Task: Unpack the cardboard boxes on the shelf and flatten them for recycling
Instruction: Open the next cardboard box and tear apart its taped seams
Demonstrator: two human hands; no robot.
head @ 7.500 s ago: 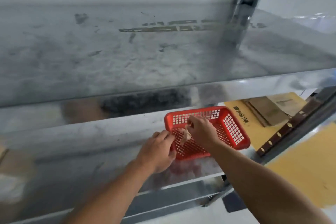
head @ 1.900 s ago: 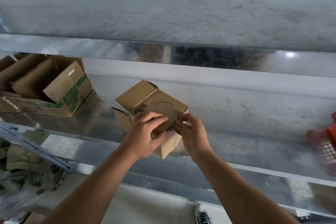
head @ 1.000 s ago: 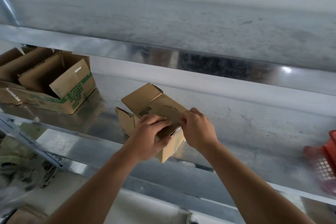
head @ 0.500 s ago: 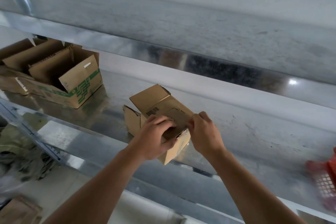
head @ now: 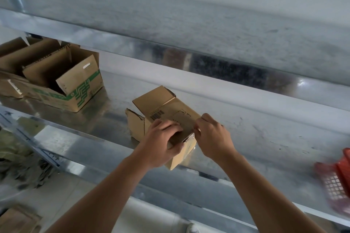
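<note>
A shiny galvanised metal shelf (head: pixel 265 138) is running across the middle of the frame from left to right, and the dull grey underside of the upper shelf board (head: pixel 189 24) is filling the top of the frame above it. In the upper left, a large open brown cardboard box with green printed lines (head: pixel 79 89) is sitting on the shelf with its flaps standing up, and a plainer brown box (head: pixel 9 87) is showing partly from behind it at the left edge. Well apart from these, at the centre of the frame, a small brown cardboard box with a barcode label (head: pixel 162 108) is resting on the shelf near its front edge, its far flaps hanging open. The person's two bare forearms are reaching up from the bottom of the frame and covering the box's near end. The left hand (head: pixel 161 142) is gripping the near top flap, fingers curled over it and thumb tucked under. The right hand (head: pixel 214 138) is pinching the same flap's right corner between thumb and fingertips. At the right edge a red plastic mesh basket (head: pixel 339 179) is lying blurred on the shelf. Flattened brown cardboard (head: pixel 17 219) is lying on the floor at the lower left corner, and the toe of a shoe (head: pixel 191 229) is peeking in at the bottom edge.
</note>
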